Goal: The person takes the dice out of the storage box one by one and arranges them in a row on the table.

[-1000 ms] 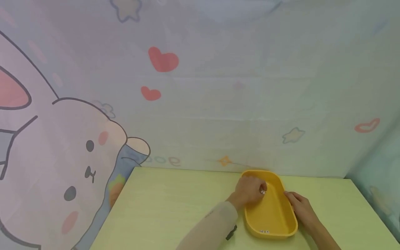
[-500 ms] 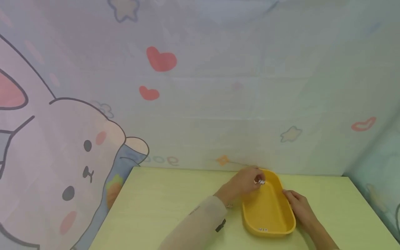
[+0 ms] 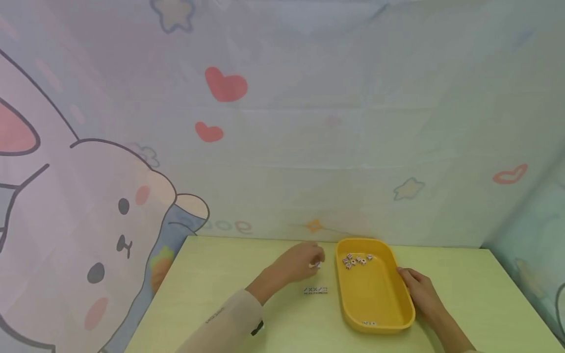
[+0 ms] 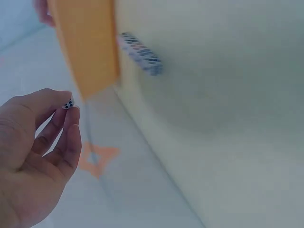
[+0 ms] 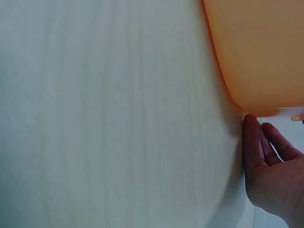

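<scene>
My left hand [image 3: 302,261] is over the table, left of the yellow tray [image 3: 375,299], and pinches a white die [image 4: 69,103] with dark pips between thumb and fingertips. Just nearer than that hand, a straight row of dice [image 3: 315,290] stands on the table, its pieces side by side. Several loose dice [image 3: 353,261] lie inside the tray at its far end, and a few more dice [image 3: 369,323] are at its near end. My right hand [image 3: 423,293] grips the tray's right rim, with its fingertips [image 5: 250,118] against the outer wall in the right wrist view.
The pale yellow-green table [image 3: 229,284] ends against a hanging cloth [image 3: 287,171] printed with hearts, stars and a rabbit. The tray's far end is close to that cloth. A dark cable [image 3: 559,309] shows at the right edge.
My left hand has come out of the tray and moved left over the table with a die, uncovering the loose dice and the row. The right hand has stayed on the tray rim.
</scene>
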### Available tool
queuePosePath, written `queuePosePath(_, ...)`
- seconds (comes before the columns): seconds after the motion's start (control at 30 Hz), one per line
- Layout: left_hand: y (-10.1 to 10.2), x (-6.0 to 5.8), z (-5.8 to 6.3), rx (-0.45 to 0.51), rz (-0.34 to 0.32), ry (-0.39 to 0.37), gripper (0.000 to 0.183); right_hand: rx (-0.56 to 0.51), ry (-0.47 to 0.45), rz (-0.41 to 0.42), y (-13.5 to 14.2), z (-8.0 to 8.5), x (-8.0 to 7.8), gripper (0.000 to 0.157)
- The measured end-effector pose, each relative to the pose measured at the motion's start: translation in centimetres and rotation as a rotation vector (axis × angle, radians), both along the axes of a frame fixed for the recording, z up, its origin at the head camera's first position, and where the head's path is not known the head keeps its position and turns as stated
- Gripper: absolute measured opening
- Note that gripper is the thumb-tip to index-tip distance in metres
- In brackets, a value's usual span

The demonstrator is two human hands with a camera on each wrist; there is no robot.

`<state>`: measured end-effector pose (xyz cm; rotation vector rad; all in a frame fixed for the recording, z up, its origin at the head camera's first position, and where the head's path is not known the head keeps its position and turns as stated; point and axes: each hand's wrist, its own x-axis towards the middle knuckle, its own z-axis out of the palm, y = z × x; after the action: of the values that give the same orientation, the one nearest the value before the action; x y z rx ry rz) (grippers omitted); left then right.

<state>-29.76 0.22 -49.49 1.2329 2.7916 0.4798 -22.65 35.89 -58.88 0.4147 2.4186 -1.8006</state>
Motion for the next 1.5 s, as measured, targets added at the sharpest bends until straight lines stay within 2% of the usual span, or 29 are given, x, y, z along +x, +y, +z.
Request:
queuePosePath(0.1, -2.3, 0.7, -1.4, -0.024, 0.032, -0.02, 0.017, -0.008, -0.004, 0.003, -0.1, 0.0, 0.0, 0.071)
queuePosePath(0.2, -3.9, 1.4, -2.8, -0.006, 0.065, -0.089, 0.019, 0.004, 0.001, 0.0, -0.2, 0.0, 0.0, 0.072)
queuePosePath(0.3, -4.8, 1.9, -4.2, 0.018, 0.09, -0.146, 0.022, 0.011, 0.007, -0.002, -0.1, 0.0, 0.0, 0.071)
queuePosePath(0.43, -5.0, 2.3, -5.3, 0.031, 0.103, -0.148, 0.026, 0.003, 0.009, 0.005, 0.1, 0.0, 0.1, 0.072)
queuePosePath(0.63, -5.0, 2.5, -5.9, 0.072, 0.095, -0.128, 0.027, -0.019, 0.023, 0.001, -0.1, 0.0, 0.2, 0.071)
queuePosePath(0.87, -5.2, 2.6, -7.2, 0.133, 0.097, -0.165, 0.025, -0.049, 0.023, -0.009, -0.4, 0.0, 0.3, 0.067)
queuePosePath(0.97, -5.0, 2.4, -7.4, 0.14, 0.088, -0.146, 0.023, -0.036, 0.03, -0.01, -0.3, 0.0, 0.3, 0.068)
queuePosePath(1.07, -4.9, 2.3, -7.5, 0.136, 0.084, -0.132, 0.022, -0.025, 0.032, -0.009, -0.3, 0.0, 0.2, 0.069)
queuePosePath(1.33, -4.7, 2.1, -7.3, 0.127, 0.081, -0.157, 0.021, 0.002, 0.033, -0.004, -0.1, 0.0, 0.2, 0.073)
queuePosePath(1.5, -4.7, 1.8, -6.5, 0.095, 0.069, -0.161, 0.024, 0.004, 0.036, 0.004, -0.1, -0.1, 0.3, 0.071)
